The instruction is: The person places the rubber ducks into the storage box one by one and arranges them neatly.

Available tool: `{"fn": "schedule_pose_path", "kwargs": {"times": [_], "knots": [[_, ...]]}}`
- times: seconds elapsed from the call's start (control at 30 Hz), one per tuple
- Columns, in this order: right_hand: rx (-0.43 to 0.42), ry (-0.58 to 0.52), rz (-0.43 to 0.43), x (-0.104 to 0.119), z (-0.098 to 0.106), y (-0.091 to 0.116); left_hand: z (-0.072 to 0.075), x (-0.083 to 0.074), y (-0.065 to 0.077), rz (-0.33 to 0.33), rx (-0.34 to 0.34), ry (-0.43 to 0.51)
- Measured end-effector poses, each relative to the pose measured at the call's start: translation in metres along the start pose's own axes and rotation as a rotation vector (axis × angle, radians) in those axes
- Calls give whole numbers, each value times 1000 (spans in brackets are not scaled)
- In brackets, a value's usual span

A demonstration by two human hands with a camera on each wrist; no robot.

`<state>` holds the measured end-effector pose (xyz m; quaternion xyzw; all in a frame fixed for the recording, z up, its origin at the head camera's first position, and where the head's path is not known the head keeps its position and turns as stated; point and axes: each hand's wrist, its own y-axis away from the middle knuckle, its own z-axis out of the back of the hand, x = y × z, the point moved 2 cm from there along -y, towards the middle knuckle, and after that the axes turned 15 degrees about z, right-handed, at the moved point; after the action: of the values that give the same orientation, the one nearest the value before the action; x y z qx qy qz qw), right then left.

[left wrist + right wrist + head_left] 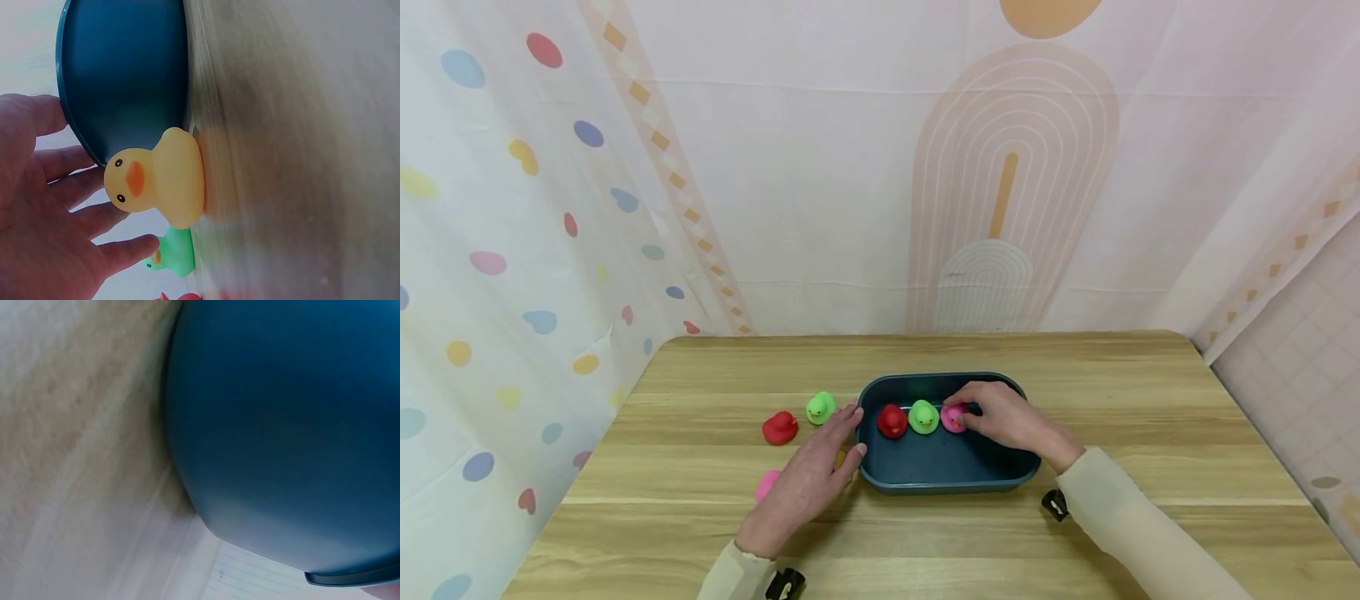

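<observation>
A dark blue basin stands on the table. Inside it, a red rubber duck, a green rubber duck and a pink rubber duck form a row. My right hand reaches over the basin's right side and pinches the pink duck between thumb and fingers. At the left rim, my left hand rests its fingertips with the fingers spread and extended. Under that hand, a yellow rubber duck stands beside the basin, mostly covered in the head view. The basin's outer wall fills much of the right wrist view.
Left of the basin on the wooden table are another red duck, a green duck and a pink duck, partly hidden by the left hand. A patterned curtain hangs behind the table.
</observation>
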<state>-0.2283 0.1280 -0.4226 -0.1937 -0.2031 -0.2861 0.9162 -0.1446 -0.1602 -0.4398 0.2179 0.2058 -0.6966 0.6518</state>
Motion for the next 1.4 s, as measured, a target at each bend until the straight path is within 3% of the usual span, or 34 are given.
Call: {"fn": "schedule_pose_path", "kwargs": {"times": [0.33,0.77,1.0,1.4], "knots": [[-37,-1,-23,6,9,11,-1,-1,-3,-9,9,1],[-290,56,15,27,24,40,-1,3,-3,-11,4,-6],[-353,51,-27,36,30,60,0,4,-3,-14,4,2],[-424,120,-11,41,40,94,3,7,-2,-14,9,0]]}}
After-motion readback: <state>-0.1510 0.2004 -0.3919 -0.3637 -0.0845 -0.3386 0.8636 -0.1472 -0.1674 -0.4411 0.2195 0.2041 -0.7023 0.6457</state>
